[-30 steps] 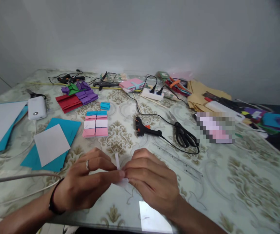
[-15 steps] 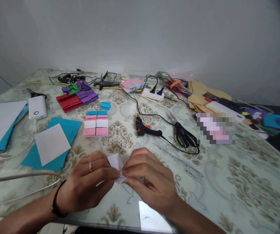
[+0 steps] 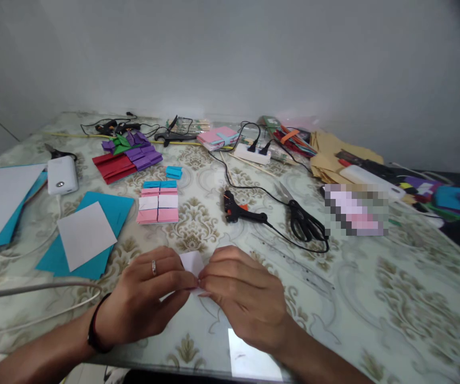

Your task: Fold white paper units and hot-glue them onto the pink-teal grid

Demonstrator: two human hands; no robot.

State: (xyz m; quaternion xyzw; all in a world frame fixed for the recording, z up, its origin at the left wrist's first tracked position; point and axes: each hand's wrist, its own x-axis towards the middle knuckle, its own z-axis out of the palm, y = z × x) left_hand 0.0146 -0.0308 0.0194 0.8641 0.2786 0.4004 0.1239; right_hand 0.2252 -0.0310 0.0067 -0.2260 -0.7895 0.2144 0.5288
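A small piece of white paper [image 3: 192, 262], partly folded, is held up between both hands just over the table's near side. My left hand [image 3: 144, 298], with a ring and a dark wristband, pinches its left part. Opposite, my right hand [image 3: 245, 301] pinches it with thumb and fingers, the fingertips of both hands meeting. Much of the paper is hidden behind the fingers. Beyond my left hand lie folded pink, white and blue paper strips [image 3: 158, 216]. To the left, a white square sheet [image 3: 87, 234] rests on blue sheets [image 3: 113, 210].
A black glue gun [image 3: 243, 213] and black-handled scissors [image 3: 304, 218] lie beyond my right hand, near a clear ruler [image 3: 297, 264]. Farther back are a white power strip [image 3: 252, 154] and red and purple folded papers [image 3: 112, 168]. A white power bank [image 3: 62, 176] sits at left.
My fingertips have drawn closer together on the white paper, and its visible upper part has changed shape slightly. The things on the table stay where they were.
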